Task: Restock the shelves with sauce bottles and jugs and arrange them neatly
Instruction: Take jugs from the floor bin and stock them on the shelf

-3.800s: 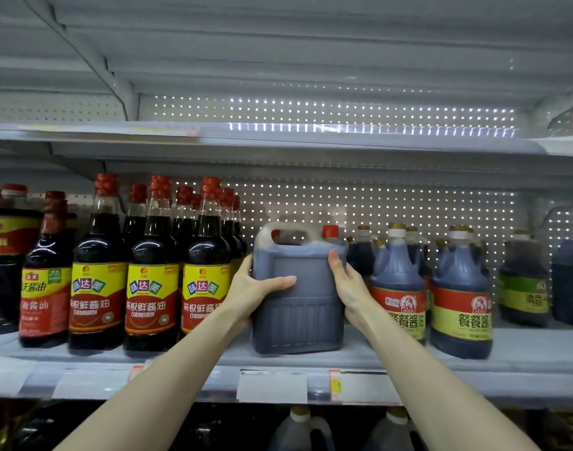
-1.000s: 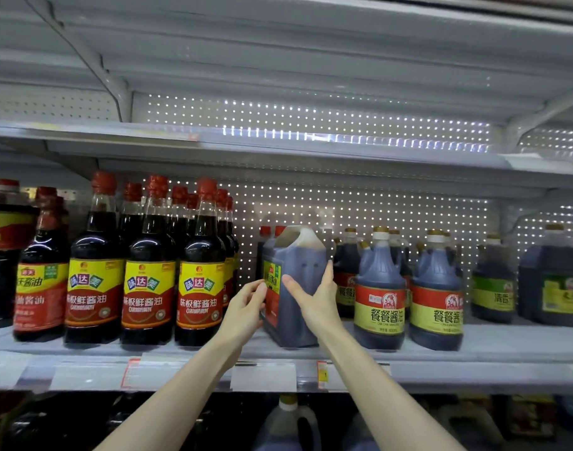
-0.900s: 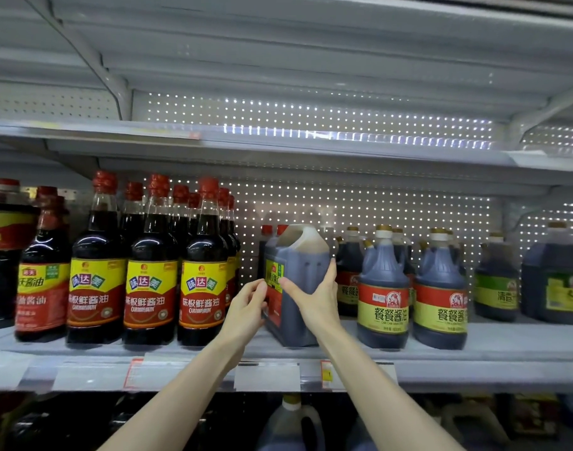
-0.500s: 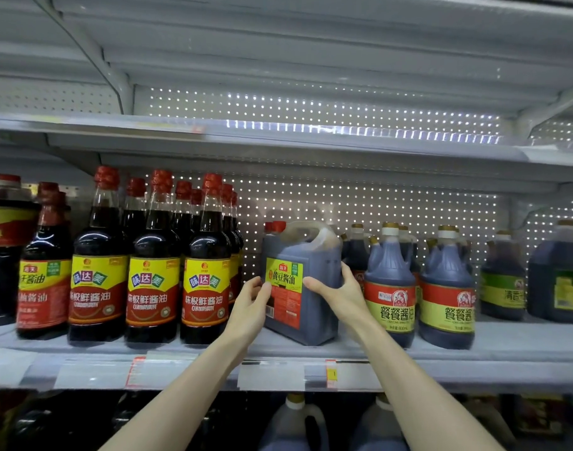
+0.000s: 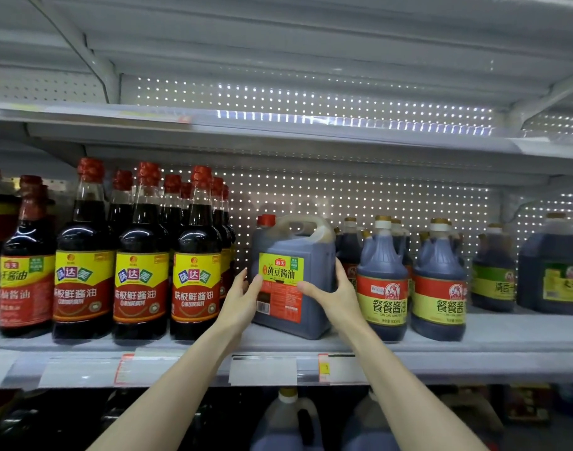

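A dark soy sauce jug (image 5: 285, 271) with a red cap, a top handle and a yellow, green and red label stands on the middle shelf (image 5: 512, 333). It fills the gap between the tall red-capped bottles (image 5: 142, 255) and the round-shouldered bottles (image 5: 381, 281). Its label faces me, slightly angled. My left hand (image 5: 242, 297) holds the jug's left edge, thumb on the label. My right hand (image 5: 335, 291) grips the right side, thumb across the label's lower part. A second red cap shows just behind the jug.
More dark jugs and a green-labelled bottle (image 5: 493, 278) stand at the far right. The upper shelf (image 5: 278, 131) overhangs the bottle tops. Price-tag strips line the shelf front. Two handled jugs (image 5: 288, 421) sit on the shelf below.
The jug has been rotated from its plain back facing out to its label facing me. Both hands have stayed on its sides and shifted with the turn.
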